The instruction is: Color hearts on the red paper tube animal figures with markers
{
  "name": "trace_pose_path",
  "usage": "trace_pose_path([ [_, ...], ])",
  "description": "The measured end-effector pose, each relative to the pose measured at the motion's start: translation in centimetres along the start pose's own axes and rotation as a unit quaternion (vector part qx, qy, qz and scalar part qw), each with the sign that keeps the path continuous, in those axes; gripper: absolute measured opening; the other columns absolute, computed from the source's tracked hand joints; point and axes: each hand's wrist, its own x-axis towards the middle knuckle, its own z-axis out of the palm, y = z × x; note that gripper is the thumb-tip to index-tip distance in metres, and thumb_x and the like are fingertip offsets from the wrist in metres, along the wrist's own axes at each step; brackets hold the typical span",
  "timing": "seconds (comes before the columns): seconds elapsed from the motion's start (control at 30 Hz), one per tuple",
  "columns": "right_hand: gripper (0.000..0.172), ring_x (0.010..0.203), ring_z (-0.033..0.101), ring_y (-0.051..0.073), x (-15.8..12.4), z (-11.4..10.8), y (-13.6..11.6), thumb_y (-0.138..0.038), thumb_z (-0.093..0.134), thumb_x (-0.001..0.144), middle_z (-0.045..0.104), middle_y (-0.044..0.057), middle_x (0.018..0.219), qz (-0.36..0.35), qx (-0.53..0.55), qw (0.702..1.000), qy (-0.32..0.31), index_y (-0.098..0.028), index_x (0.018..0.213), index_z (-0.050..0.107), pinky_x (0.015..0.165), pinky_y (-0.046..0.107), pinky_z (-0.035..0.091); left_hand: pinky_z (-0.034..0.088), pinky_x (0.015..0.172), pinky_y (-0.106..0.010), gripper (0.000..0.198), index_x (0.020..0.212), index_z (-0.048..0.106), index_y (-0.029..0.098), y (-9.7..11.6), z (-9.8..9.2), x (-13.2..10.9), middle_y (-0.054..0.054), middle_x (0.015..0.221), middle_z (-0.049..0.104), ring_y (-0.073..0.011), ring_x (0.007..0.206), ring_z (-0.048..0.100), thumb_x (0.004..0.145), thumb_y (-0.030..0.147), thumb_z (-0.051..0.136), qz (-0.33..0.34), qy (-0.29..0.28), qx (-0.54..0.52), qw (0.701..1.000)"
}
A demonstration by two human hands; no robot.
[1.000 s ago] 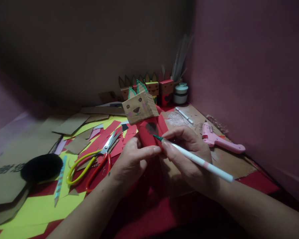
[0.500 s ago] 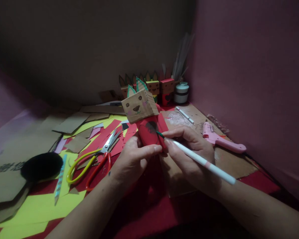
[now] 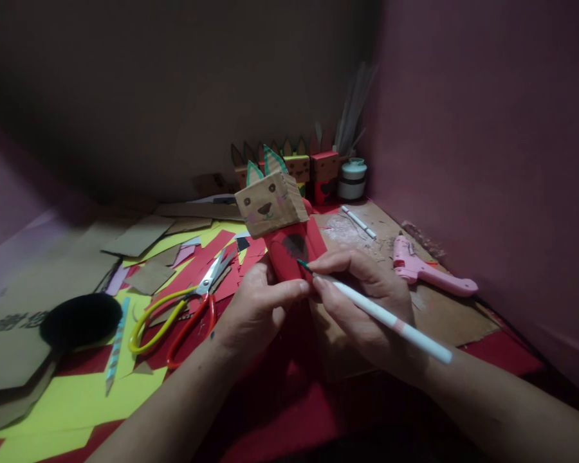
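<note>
My left hand (image 3: 265, 296) is closed round the lower part of a cardboard animal figure (image 3: 269, 207). Its box head has drawn eyes, nose and mouth, pink cheeks and two pointed ears edged in green; the head tilts to one side. On the red body (image 3: 282, 251) there is an outlined heart shape, partly filled with dark colour. Between the thumb and fingers of my right hand (image 3: 361, 296) is a white marker pen (image 3: 390, 321) with a green tip, which meets the body at the heart's lower part. My fingers hide the bottom of the figure.
Yellow-and-red-handled scissors (image 3: 197, 302) lie left among paper scraps, near a striped pencil (image 3: 116, 350) and a black round object (image 3: 81, 320). Rightward are a pink glue gun (image 3: 427, 273) and another marker (image 3: 358, 222). Similar figures (image 3: 324, 173) and a lidded pot (image 3: 352, 179) stand behind.
The marker tip and my right hand have shifted slightly left and down across the heart. More of the heart's upper right looks dark. My left hand keeps holding the figure.
</note>
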Motion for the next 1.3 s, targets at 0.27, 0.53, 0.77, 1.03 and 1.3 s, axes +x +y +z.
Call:
trace_pose_path([
  [0.27,0.008,0.069,0.064,0.013,0.0,0.2,-0.1,-0.018,0.064,0.093,0.066,-0.001,0.083,0.055,0.019,0.998,0.039,-0.023,0.098,0.067,0.059,0.026,0.050,0.058,0.080,-0.033,0.021,0.091,0.072,0.013,0.1,0.0,0.0,-0.008,0.085,0.078,-0.0210,0.077,0.073,0.071,0.013,0.081,-0.004,0.009,0.027,1.000],
  [0.53,0.007,0.068,0.064,0.013,0.0,0.1,-0.5,-0.017,0.062,0.091,0.066,0.000,0.079,0.053,-0.001,0.998,0.024,-0.020,0.094,0.067,0.059,0.027,0.050,0.057,0.081,-0.036,0.024,0.090,0.074,0.013,0.2,0.1,0.1,-0.006,0.080,0.075,-0.0220,0.076,0.071,0.068,0.013,0.082,-0.003,0.011,0.031,0.999],
  [0.77,0.007,0.070,0.066,0.015,0.1,0.1,-0.8,-0.018,0.062,0.091,0.068,0.001,0.081,0.057,0.003,0.998,0.019,-0.021,0.095,0.067,0.060,0.029,0.052,0.057,0.079,-0.033,0.020,0.088,0.075,0.013,0.2,0.1,0.1,-0.005,0.077,0.074,-0.0196,0.073,0.069,0.069,0.013,0.081,0.002,0.011,0.030,0.999],
  [1.03,0.005,0.070,0.065,0.015,0.1,0.0,-0.7,-0.019,0.063,0.091,0.067,0.001,0.080,0.071,0.011,0.997,0.025,-0.021,0.094,0.067,0.059,0.028,0.052,0.057,0.078,-0.033,0.024,0.090,0.074,0.013,0.3,0.0,0.2,-0.005,0.077,0.074,-0.0199,0.073,0.070,0.068,0.015,0.084,-0.003,0.007,0.025,1.000],
  [1.3,0.007,0.070,0.066,0.016,0.3,0.0,-1.1,-0.017,0.062,0.087,0.067,0.001,0.077,0.072,-0.010,0.997,0.016,-0.020,0.088,0.068,0.061,0.029,0.052,0.058,0.085,-0.037,0.029,0.095,0.073,0.014,0.3,-0.1,0.2,-0.007,0.086,0.077,-0.0236,0.082,0.074,0.068,0.015,0.084,0.010,0.002,0.023,1.000],
])
